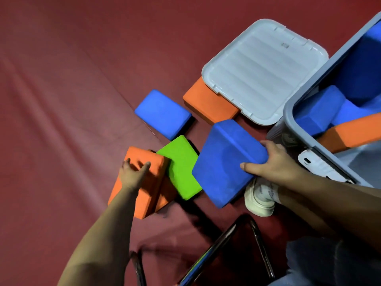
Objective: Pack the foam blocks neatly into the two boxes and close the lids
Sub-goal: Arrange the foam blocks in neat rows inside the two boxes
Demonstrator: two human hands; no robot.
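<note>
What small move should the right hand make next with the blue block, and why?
Probably lift the blue block held by the right hand into the open grey box: the box stands right beside it, with room left near the orange block inside.

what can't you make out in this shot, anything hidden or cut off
Head view only:
- Grey box: right part cut by the frame edge, so its fill is unknown.
- Second box: not in view.
- Far orange block: partly under the white lid.
- Near orange block: left hand covers part; whether one block or two is unclear.
- Shoe: partly behind the right hand's blue block.
</note>
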